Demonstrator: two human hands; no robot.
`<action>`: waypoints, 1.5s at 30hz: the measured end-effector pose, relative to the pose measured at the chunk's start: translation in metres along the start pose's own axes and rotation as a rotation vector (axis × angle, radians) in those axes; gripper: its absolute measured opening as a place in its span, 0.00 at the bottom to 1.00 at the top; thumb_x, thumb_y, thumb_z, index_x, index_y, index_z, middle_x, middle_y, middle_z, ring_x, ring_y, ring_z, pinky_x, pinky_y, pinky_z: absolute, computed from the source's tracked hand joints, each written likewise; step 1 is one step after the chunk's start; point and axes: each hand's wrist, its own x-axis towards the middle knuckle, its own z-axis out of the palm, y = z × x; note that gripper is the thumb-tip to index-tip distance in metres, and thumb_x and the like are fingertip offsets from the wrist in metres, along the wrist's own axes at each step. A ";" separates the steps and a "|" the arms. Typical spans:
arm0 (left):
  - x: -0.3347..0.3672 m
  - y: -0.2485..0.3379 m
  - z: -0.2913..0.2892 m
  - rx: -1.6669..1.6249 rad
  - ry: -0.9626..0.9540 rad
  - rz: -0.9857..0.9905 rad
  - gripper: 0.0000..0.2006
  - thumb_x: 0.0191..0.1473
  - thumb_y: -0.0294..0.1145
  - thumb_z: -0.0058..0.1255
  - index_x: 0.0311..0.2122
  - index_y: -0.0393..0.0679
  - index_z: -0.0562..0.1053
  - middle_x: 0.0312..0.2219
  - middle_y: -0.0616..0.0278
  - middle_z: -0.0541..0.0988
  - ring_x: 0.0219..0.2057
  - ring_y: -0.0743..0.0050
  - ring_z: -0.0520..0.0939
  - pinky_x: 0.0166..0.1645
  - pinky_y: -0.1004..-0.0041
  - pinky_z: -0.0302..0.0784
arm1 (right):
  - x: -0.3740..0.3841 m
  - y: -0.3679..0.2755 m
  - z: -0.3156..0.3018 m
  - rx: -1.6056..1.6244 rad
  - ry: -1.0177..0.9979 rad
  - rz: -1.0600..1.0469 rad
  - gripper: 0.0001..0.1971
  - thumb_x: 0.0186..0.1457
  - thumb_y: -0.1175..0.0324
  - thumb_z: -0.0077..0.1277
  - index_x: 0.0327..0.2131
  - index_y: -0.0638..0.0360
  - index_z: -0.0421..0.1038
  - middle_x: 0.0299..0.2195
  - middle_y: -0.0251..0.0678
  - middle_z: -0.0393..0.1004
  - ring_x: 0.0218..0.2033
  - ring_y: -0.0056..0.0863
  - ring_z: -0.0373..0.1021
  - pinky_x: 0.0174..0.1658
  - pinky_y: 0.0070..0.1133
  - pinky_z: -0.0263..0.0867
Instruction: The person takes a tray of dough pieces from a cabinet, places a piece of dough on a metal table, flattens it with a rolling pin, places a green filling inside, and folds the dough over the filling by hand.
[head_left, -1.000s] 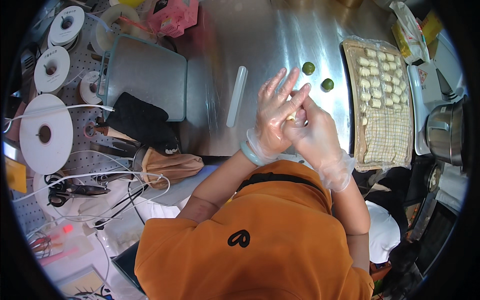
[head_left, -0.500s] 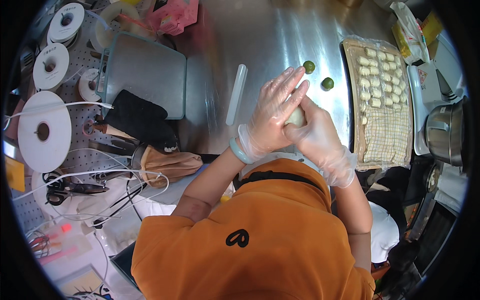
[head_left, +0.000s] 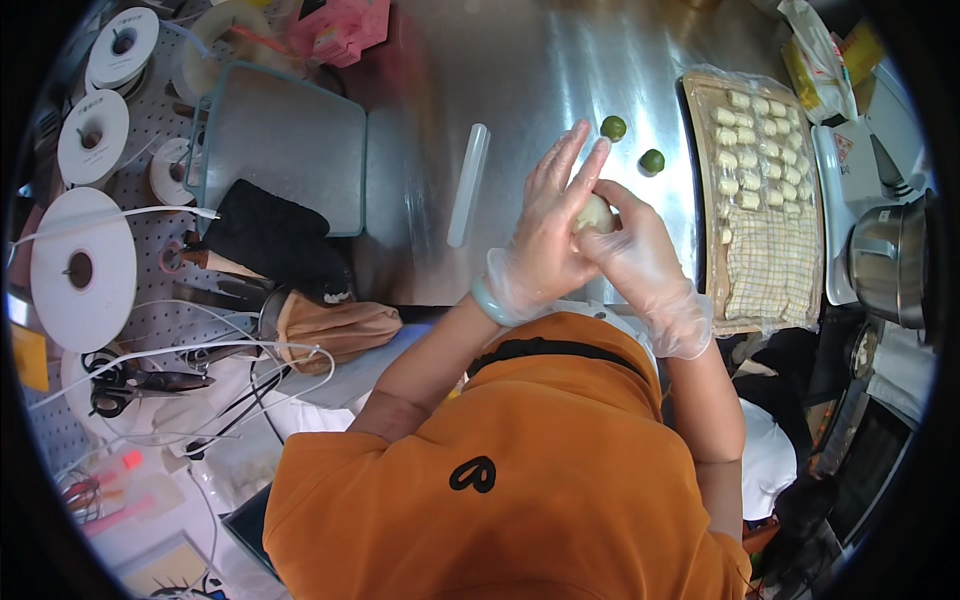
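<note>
Both hands wear clear plastic gloves and meet over the steel worktop (head_left: 430, 130). Between them sits a pale, rounded piece of dough (head_left: 595, 214). My left hand (head_left: 548, 225) supports it against the palm side, with its upper fingers stretched out and away. My right hand (head_left: 640, 245) curls thumb and fingers around the dough from the other side. Just beyond the fingertips lie two small green balls, one farther off (head_left: 613, 128) and one to the right (head_left: 652, 161). A translucent white rolling pin (head_left: 468, 186) rests left of my left hand.
To the right stands a tray (head_left: 692, 200) with rows of small dough pieces (head_left: 748, 180), partly under a checked cloth (head_left: 770, 265). A metal pot (head_left: 888, 262) is beyond it. On the left are a lidded container (head_left: 285, 150), a black cloth item (head_left: 265, 235), ribbon spools (head_left: 85, 268) and scissors (head_left: 110, 385).
My right fingers have shifted on the dough, and more of it now shows between the hands. My left hand has tilted more upright. The green balls and rolling pin stay on the worktop.
</note>
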 end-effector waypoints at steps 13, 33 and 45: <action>0.008 0.007 -0.017 0.162 -0.126 0.141 0.26 0.47 0.34 0.52 0.54 0.42 0.70 0.59 0.49 0.63 0.58 0.47 0.65 0.60 0.58 0.57 | -0.005 -0.020 -0.005 -0.116 -0.126 0.070 0.21 0.44 0.67 0.49 0.39 0.75 0.68 0.25 0.54 0.72 0.27 0.43 0.73 0.35 0.31 0.67; 0.001 0.017 -0.017 -0.249 -0.261 0.005 0.28 0.59 0.50 0.41 0.58 0.40 0.64 0.60 0.52 0.62 0.62 0.50 0.58 0.64 0.57 0.43 | -0.012 0.008 -0.027 0.682 -0.545 0.257 0.40 0.51 0.32 0.41 0.43 0.68 0.66 0.35 0.37 0.72 0.37 0.25 0.71 0.41 0.21 0.68; 0.020 0.017 -0.032 -0.117 -0.540 0.174 0.42 0.51 0.62 0.47 0.63 0.43 0.55 0.63 0.48 0.54 0.63 0.43 0.54 0.62 0.52 0.50 | -0.016 -0.006 -0.022 0.748 -0.465 0.416 0.26 0.51 0.57 0.58 0.47 0.65 0.66 0.36 0.38 0.74 0.36 0.27 0.73 0.40 0.23 0.71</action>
